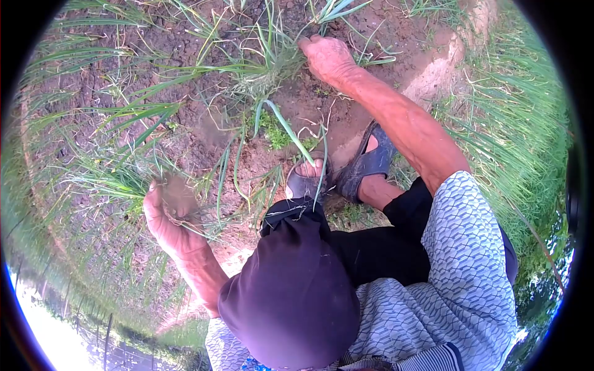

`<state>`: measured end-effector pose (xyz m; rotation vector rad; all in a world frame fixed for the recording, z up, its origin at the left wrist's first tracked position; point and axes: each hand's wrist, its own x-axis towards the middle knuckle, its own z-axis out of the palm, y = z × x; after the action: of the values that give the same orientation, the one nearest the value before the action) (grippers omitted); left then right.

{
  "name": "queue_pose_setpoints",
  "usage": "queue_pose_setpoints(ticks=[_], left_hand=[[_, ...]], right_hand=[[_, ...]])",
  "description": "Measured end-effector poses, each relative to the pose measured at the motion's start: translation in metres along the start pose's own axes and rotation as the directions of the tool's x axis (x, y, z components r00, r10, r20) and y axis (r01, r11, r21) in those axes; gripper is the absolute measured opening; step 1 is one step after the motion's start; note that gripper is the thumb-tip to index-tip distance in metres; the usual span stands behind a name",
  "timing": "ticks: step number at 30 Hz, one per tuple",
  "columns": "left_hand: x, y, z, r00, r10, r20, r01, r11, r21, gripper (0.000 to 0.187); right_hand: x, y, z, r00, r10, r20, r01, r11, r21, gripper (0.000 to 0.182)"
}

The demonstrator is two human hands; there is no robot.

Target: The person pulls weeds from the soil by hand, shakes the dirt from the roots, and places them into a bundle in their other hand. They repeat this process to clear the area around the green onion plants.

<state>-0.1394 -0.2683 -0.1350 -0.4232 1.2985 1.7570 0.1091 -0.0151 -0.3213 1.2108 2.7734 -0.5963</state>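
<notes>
Both hands reach low, likely because growth starts there: the left hand (167,226) at a grass tuft (106,184), middle left; the right hand (330,57) curled, upper centre; grips I cannot tell.

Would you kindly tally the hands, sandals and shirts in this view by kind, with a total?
Hands: 2 (left hand, right hand)
Sandals: 2 (left sandal, right sandal)
Shirts: 1 (patterned shirt)
Total: 5
The green leaves around the hands are too tangled to count, so I left them out.
</notes>
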Motion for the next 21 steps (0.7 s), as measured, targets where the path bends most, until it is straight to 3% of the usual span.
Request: queue_pose_setpoints(ticks=[1, 5, 8, 9, 13, 17, 21], left_hand=[[-0.001, -0.001, 0.000, 1.000, 0.005, 0.016, -0.005, 1.000, -0.005, 0.017], [-0.005, 0.000, -0.003, 0.999, 0.038, -0.017, -0.038, 0.999, 0.001, 0.017], [-0.008, -0.003, 0.003, 0.998, 0.033, -0.059, -0.037, 0.998, -0.057, 0.014], [-0.003, -0.005, -0.004, 0.998, 0.024, -0.066, -0.028, 0.997, -0.068, 0.014], [-0.002, -0.009, 0.001, 0.999, 0.027, -0.033, -0.028, 0.999, -0.044, 0.014], [-0.005, -0.005, 0.008, 1.000, 0.026, -0.011, -0.026, 0.999, -0.023, 0.014], [-0.006, -0.003, 0.005, 0.994, 0.073, -0.086, -0.076, 0.997, -0.030, 0.014]], right_hand=[[0.003, 0.002, 0.001, 0.999, -0.036, 0.002, 0.036, 0.999, 0.022, 0.018], [-0.010, 0.002, -0.035, 0.928, 0.031, 0.373, -0.122, 0.967, 0.225, 0.029], [-0.042, 0.007, -0.023, 0.947, -0.217, 0.237, 0.174, 0.966, 0.191, 0.035], [-0.043, 0.001, -0.024, 0.947, -0.246, 0.206, 0.206, 0.959, 0.196, 0.043], [-0.033, -0.034, -0.017, 0.988, -0.074, 0.136, 0.056, 0.989, 0.135, 0.044], [-0.028, -0.039, 0.006, 0.990, -0.141, -0.030, 0.144, 0.982, 0.125, 0.032], [-0.019, -0.030, 0.015, 0.966, -0.259, 0.001, 0.257, 0.956, 0.140, 0.032]])
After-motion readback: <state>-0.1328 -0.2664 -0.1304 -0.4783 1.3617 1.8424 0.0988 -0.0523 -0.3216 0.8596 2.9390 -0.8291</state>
